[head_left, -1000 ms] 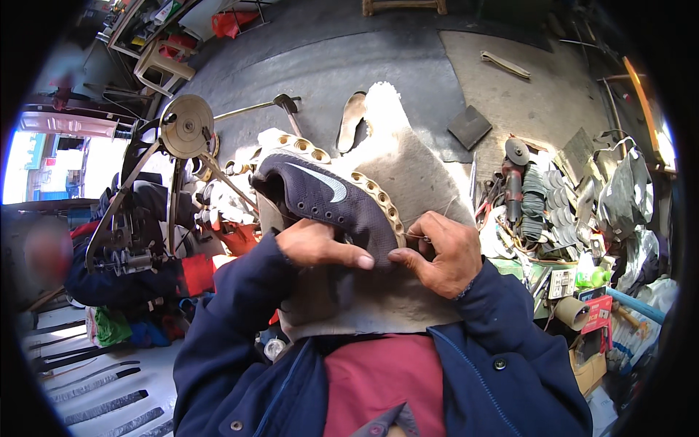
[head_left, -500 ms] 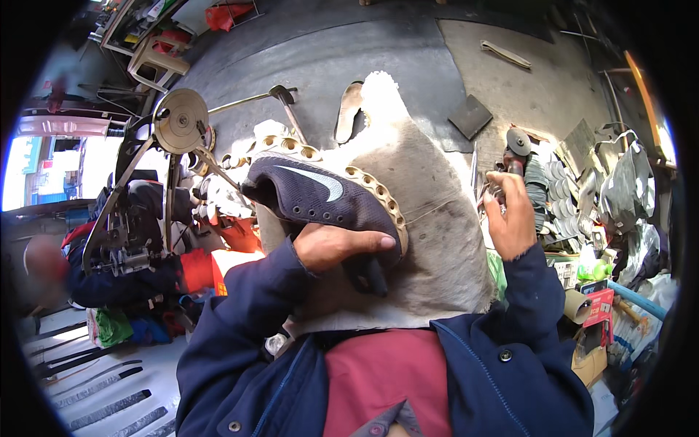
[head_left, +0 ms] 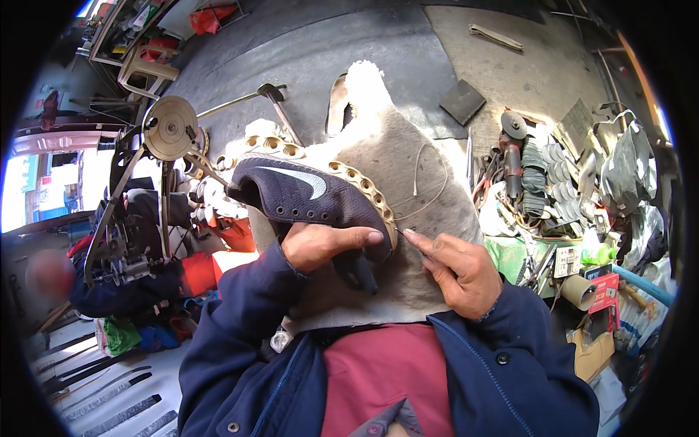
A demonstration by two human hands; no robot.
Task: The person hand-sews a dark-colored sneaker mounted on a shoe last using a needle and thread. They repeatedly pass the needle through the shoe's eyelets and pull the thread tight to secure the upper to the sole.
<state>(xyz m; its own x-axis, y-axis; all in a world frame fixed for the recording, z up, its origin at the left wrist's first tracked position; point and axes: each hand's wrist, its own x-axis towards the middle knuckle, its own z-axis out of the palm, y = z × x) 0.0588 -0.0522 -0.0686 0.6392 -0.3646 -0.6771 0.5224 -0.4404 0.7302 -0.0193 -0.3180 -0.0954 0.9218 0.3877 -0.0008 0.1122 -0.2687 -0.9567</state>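
My left hand (head_left: 324, 246) grips a dark sneaker (head_left: 331, 200) by its upper, thumb lying along the side near the toe. The shoe rests on my lap, turned so its cream sole with round holes (head_left: 362, 183) faces away from me. My right hand (head_left: 460, 273) is closed in a pinch at the toe-end edge of the sole. A thin, dark, needle-like tool (head_left: 400, 231) shows at its fingertips; any handle is hidden in the fingers. From that edge a pale thread (head_left: 445, 177) loops over the grey apron (head_left: 408, 156).
At the right lie an angle grinder (head_left: 512, 156), stacked dark sole pieces (head_left: 535, 191) and a roll of tape (head_left: 577, 293). A hand-cranked machine with a wheel (head_left: 170, 128) stands left, beside another person's red-cuffed sleeve (head_left: 198, 272). An insole (head_left: 338, 105) lies beyond my lap.
My right hand has come from beside the grinder to the sole's edge, now pinching a thin tool. The left hand still holds the sneaker. My view has shifted slightly.
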